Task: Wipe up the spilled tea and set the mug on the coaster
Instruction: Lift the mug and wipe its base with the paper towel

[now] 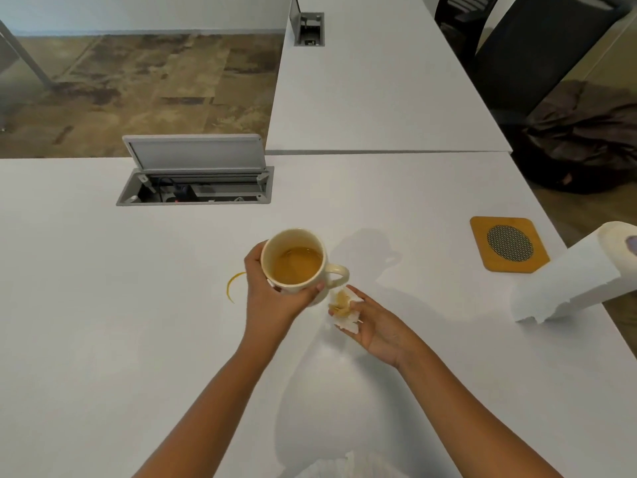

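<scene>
Both bare forearms reaching forward from the near edge. Left hand (272, 291) curled round the mug (296, 263), thumb nearside. Right hand (375, 322) just right, pinching a stained paper wad (343, 307).

White table (103, 305) tops meet at a seam, each with an open grey cable hatch (194, 184). Mottled brown floor (138, 84) lies beyond, under a pale wall (138, 12). Dark chairs (537, 46) stand far right.
</scene>
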`<state>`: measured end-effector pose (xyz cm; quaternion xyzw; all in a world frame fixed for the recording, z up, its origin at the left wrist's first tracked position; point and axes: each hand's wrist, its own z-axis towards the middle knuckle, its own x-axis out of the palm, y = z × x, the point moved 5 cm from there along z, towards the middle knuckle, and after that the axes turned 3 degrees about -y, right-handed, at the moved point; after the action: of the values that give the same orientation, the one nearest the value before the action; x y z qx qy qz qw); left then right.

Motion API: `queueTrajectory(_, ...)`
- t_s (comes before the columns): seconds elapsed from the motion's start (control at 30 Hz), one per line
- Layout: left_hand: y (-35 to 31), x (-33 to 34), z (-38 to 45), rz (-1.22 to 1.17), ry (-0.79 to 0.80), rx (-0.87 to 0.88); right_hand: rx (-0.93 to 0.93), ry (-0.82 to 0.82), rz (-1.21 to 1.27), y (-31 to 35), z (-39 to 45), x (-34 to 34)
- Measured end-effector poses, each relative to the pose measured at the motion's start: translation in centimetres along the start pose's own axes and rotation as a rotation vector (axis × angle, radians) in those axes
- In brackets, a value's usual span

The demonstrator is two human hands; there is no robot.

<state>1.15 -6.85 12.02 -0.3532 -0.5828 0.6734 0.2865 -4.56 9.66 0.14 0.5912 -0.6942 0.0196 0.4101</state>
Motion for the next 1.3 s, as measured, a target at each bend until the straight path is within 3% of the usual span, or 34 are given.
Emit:
queueTrajectory(0.27, -2.1, 2.6, -1.4, 0.038, 0.078, 0.044, 0.154, 0.286, 0.095, -1.8, -2.5, 3.0)
queueTrajectory(0.37, -2.3, 2.8, -1.4, 0.054, 0.082, 0.071, 0.157, 0.285, 0.250, -0.8, -3.1, 3.2)
queueTrajectory(0.5, -2.2, 2.5, -1.6, 0.057, 0.067, 0.066, 0.128, 0.237, 0.205, -0.3, -3.5, 2.9)
queueTrajectory(0.87, -3.7, 2.8, -2.3, 0.083, 0.073, 0.044, 0.055, 0.345, 0.114, -1.2, -3.9, 5.4)
queueTrajectory(1.3, -5.0, 3.5, -3.2, 0.101, 0.138, 0.054, 0.002, 0.370, 0.215, -0.3, -2.7, 6.0)
